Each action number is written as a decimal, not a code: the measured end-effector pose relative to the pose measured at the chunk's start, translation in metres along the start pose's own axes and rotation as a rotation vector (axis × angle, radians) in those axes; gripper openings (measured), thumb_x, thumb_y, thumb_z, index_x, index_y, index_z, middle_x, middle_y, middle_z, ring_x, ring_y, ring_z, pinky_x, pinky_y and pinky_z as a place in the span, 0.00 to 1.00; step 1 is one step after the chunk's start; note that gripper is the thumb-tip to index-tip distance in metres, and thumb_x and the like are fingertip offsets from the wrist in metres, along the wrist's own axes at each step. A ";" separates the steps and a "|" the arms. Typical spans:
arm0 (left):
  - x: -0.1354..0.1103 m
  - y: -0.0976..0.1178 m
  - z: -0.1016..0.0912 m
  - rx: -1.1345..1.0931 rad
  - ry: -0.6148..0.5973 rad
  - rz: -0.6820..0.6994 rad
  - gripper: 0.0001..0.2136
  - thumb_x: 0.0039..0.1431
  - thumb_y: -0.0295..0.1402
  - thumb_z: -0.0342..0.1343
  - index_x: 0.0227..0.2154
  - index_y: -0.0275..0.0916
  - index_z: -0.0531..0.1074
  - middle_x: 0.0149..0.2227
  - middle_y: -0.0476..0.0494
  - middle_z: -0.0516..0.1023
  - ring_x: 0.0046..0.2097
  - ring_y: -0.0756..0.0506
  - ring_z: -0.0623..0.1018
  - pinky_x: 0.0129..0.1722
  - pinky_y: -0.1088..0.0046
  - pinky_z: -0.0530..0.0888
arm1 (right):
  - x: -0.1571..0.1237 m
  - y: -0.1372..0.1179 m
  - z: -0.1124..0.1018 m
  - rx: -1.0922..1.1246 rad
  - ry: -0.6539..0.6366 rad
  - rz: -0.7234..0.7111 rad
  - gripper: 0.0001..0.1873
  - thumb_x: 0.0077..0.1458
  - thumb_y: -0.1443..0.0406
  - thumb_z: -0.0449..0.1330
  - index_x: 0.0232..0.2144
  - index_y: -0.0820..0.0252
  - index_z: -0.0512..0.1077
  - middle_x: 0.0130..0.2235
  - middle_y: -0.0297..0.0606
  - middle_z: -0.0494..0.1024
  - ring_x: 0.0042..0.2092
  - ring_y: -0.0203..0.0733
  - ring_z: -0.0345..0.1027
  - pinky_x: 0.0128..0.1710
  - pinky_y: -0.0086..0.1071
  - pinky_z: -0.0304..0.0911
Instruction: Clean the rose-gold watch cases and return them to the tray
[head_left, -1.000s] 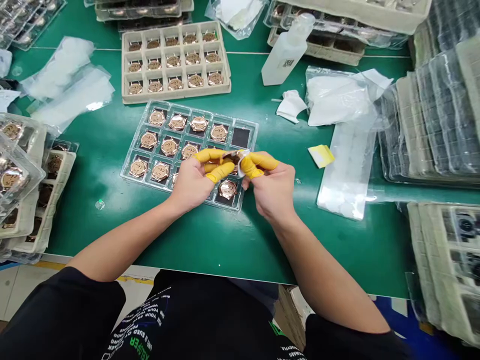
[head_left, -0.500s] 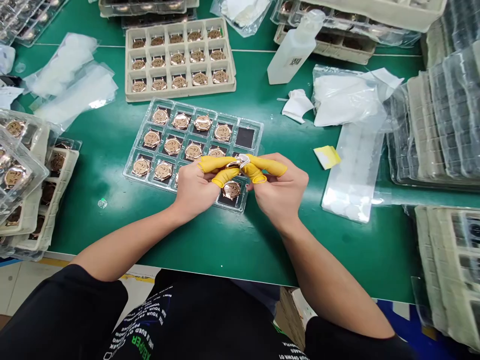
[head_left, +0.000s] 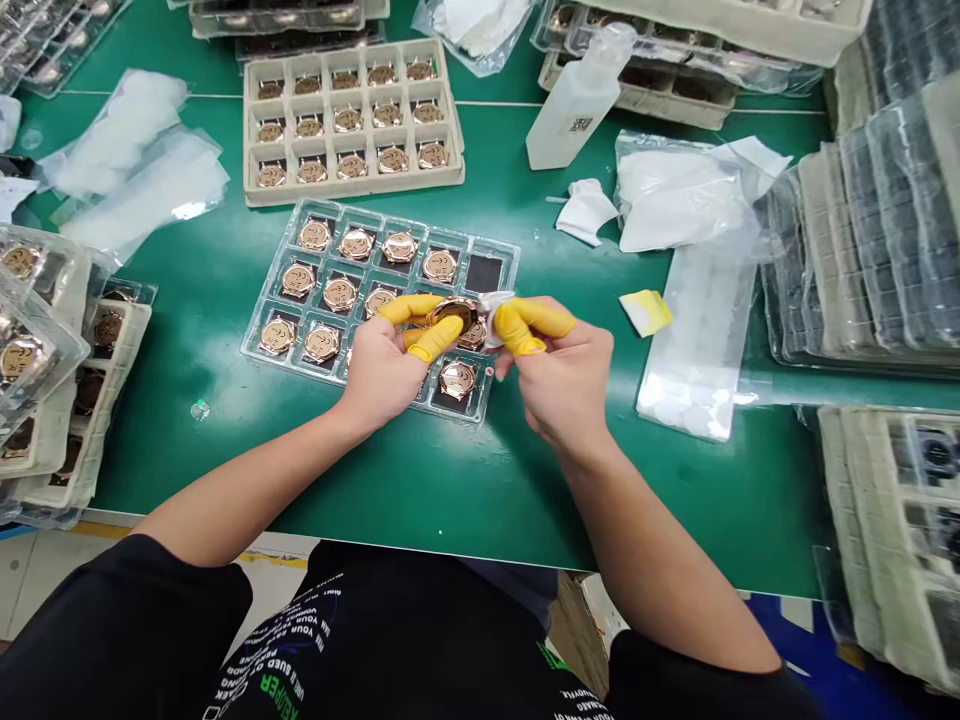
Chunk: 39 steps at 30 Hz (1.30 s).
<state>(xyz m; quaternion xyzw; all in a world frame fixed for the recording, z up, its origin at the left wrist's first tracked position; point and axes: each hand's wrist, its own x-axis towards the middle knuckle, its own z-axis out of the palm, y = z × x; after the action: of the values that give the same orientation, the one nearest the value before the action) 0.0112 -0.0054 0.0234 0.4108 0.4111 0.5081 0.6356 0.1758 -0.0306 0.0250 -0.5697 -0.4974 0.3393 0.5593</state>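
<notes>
Yellow finger cots cover the thumb and fingers of both my hands. My left hand [head_left: 394, 365] pinches a rose-gold watch case [head_left: 459, 314] by its edge, tilted above a clear plastic tray [head_left: 249, 340]. In my right hand [head_left: 566, 360], thumb and fingers are closed on a small white cloth [head_left: 493, 312], held against the right side of that case. More watch cases lie back up in the tray's compartments, among them one [head_left: 457, 379] just below my hands. A compartment with only a black pad [head_left: 484, 273] sits at the tray's upper right corner.
Behind the clear tray stands a beige tray [head_left: 354, 190] of watch cases. A white bottle [head_left: 574, 110], crumpled cloth [head_left: 586, 210] and plastic bag [head_left: 675, 195] lie to its right. Stacked trays [head_left: 840, 250] line the right side, and more tray stacks [head_left: 112, 390] the left.
My hands have drawn slightly apart, and the watch case between them has tilted so more of it shows. The white cloth has moved to its right edge. The whole view has shifted slightly.
</notes>
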 end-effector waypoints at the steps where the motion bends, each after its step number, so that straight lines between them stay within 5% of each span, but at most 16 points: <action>1: -0.002 0.000 0.001 -0.001 -0.024 -0.007 0.19 0.49 0.39 0.77 0.41 0.39 0.78 0.41 0.47 0.84 0.41 0.47 0.85 0.46 0.65 0.86 | -0.002 -0.001 0.002 0.011 -0.008 -0.002 0.09 0.55 0.57 0.69 0.35 0.55 0.83 0.35 0.34 0.79 0.29 0.33 0.66 0.23 0.30 0.60; 5: -0.007 -0.003 0.002 0.078 -0.110 0.016 0.18 0.49 0.40 0.77 0.38 0.38 0.79 0.39 0.46 0.85 0.40 0.46 0.86 0.47 0.67 0.85 | -0.004 -0.003 0.007 -0.037 -0.037 0.038 0.06 0.50 0.62 0.70 0.31 0.57 0.83 0.29 0.32 0.76 0.31 0.34 0.67 0.28 0.29 0.62; 9: -0.006 0.000 0.001 0.153 -0.119 -0.057 0.18 0.48 0.37 0.77 0.39 0.36 0.79 0.39 0.44 0.85 0.42 0.45 0.86 0.47 0.67 0.84 | 0.007 -0.006 0.005 0.111 0.000 0.272 0.07 0.42 0.63 0.70 0.21 0.60 0.77 0.22 0.29 0.71 0.22 0.27 0.55 0.20 0.26 0.47; 13: -0.002 0.013 0.002 0.022 -0.039 -0.257 0.17 0.52 0.31 0.74 0.43 0.35 0.77 0.40 0.43 0.85 0.42 0.45 0.86 0.46 0.65 0.86 | 0.025 -0.009 -0.011 0.330 0.144 0.412 0.11 0.43 0.60 0.70 0.27 0.58 0.74 0.27 0.31 0.77 0.18 0.24 0.45 0.16 0.26 0.39; 17: 0.000 0.022 0.001 -0.061 -0.009 -0.360 0.14 0.56 0.26 0.71 0.44 0.35 0.77 0.40 0.42 0.86 0.38 0.47 0.87 0.42 0.70 0.86 | 0.037 -0.002 -0.033 0.314 0.174 0.438 0.16 0.46 0.54 0.70 0.32 0.56 0.75 0.32 0.34 0.80 0.21 0.26 0.54 0.16 0.26 0.47; 24: -0.001 0.021 -0.001 -0.085 0.026 -0.363 0.14 0.57 0.26 0.71 0.44 0.34 0.76 0.39 0.41 0.86 0.39 0.46 0.87 0.44 0.67 0.87 | 0.028 0.005 -0.025 0.230 0.015 0.338 0.21 0.42 0.49 0.73 0.33 0.57 0.80 0.27 0.34 0.78 0.23 0.30 0.60 0.18 0.27 0.55; 31: -0.005 0.020 0.002 -0.066 0.001 -0.330 0.16 0.50 0.23 0.74 0.42 0.33 0.78 0.39 0.41 0.85 0.41 0.43 0.87 0.42 0.64 0.87 | 0.003 -0.007 0.001 0.013 -0.141 0.188 0.14 0.47 0.54 0.72 0.30 0.58 0.84 0.28 0.34 0.81 0.24 0.33 0.68 0.24 0.31 0.68; 35: -0.007 0.015 0.003 -0.076 -0.001 -0.298 0.14 0.50 0.22 0.73 0.40 0.33 0.78 0.36 0.44 0.84 0.38 0.46 0.86 0.40 0.66 0.87 | 0.000 -0.005 0.000 -0.039 -0.146 0.065 0.13 0.52 0.55 0.69 0.32 0.58 0.84 0.29 0.34 0.82 0.24 0.33 0.70 0.25 0.31 0.69; 39: -0.007 0.010 0.005 -0.066 0.058 -0.271 0.13 0.52 0.22 0.72 0.39 0.34 0.76 0.36 0.46 0.83 0.39 0.47 0.85 0.43 0.65 0.87 | -0.002 -0.003 -0.004 -0.198 -0.014 -0.089 0.09 0.51 0.60 0.69 0.33 0.56 0.86 0.34 0.36 0.85 0.29 0.36 0.73 0.29 0.32 0.71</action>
<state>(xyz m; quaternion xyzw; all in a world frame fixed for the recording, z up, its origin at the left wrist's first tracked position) 0.0119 -0.0109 0.0349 0.3158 0.4640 0.4424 0.6994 0.1783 -0.0339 0.0284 -0.5971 -0.5572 0.2671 0.5115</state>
